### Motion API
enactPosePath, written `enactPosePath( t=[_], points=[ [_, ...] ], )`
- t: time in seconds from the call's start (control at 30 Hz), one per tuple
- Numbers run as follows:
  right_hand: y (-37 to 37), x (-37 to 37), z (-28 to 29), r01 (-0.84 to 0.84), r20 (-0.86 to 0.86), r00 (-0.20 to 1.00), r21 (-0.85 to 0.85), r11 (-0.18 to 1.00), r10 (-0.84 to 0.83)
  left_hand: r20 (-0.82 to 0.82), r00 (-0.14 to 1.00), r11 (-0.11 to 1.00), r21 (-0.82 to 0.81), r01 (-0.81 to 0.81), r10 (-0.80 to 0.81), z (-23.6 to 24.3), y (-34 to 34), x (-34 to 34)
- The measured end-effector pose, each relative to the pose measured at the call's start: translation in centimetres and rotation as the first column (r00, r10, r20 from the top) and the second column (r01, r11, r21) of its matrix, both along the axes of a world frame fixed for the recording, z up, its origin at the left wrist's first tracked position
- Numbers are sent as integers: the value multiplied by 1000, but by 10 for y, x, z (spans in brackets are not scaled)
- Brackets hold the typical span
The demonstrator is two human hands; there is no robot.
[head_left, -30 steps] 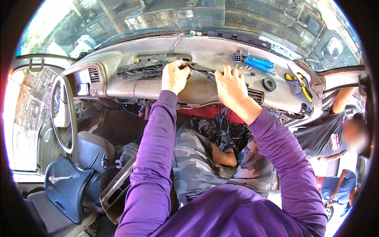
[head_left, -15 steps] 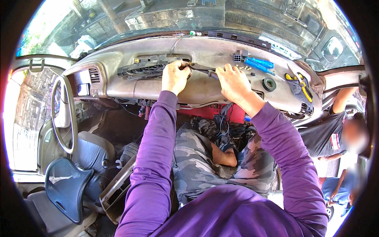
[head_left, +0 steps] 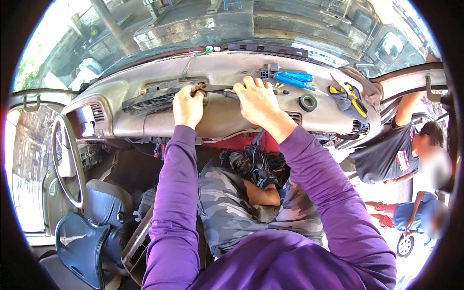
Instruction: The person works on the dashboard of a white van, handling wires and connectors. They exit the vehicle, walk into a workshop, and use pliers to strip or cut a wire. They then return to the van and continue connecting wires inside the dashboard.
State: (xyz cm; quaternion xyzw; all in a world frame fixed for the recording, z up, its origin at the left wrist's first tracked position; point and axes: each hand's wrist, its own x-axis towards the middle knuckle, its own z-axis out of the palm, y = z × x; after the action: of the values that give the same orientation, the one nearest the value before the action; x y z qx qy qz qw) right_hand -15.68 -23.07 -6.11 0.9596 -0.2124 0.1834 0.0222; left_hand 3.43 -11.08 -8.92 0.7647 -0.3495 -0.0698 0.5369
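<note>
My right hand (head_left: 259, 102) is closed around dark-handled pliers (head_left: 215, 89) above the dashboard, their jaws toward the left. Thumb and fingers of my left hand (head_left: 188, 106) are pinched together at the tip of the pliers. What they hold is too small and too hidden to name. Just left of that hand, a long black plastic strip with bundled wires (head_left: 151, 99) lies across the dashboard (head_left: 159, 124). Small brass-coloured pieces (head_left: 279, 85) lie beyond my right hand.
Blue-handled tools (head_left: 294, 78), a black connector (head_left: 265, 74), a roll of black tape (head_left: 308, 102) and yellow-handled cutters (head_left: 356, 102) rest on the dashboard's right side. The steering wheel (head_left: 67, 159) stands left. Two people (head_left: 386, 157) are outside at right.
The view has turned slightly right, so the dashboard and my hands appear farther left. My right hand still grips the pliers, and my left hand stays pinched at their tip.
</note>
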Motion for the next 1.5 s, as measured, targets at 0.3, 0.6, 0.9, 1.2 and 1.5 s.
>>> enactPosePath(
  t=[0.3, 0.6, 0.9, 1.2, 1.5],
  points=[
    [5, 0, -3, 85, 29, 996, 138, 987, -90, 10, 1000, 1000, -14, 27, -26, 3, 4, -10],
    [-2, -17, -19, 9, 486, 873, 63, 998, -38, 257, 966, 999, 27, -37, 29, 9, 10, -26],
    [-88, -18, 37, 254, 15, 962, 314, 915, -272, 349, 935, 997, -53, -49, 64, 3, 8, -29],
    [-59, -1, 31, -84, 372, 927, 335, 938, -49, 336, 940, 998, -10, -60, 60, 9, 9, -28],
    [8, 17, -11, -438, 579, 809, 477, 762, 102, 106, 983, 979, -122, 163, -151, 9, 15, -25]
  ],
)
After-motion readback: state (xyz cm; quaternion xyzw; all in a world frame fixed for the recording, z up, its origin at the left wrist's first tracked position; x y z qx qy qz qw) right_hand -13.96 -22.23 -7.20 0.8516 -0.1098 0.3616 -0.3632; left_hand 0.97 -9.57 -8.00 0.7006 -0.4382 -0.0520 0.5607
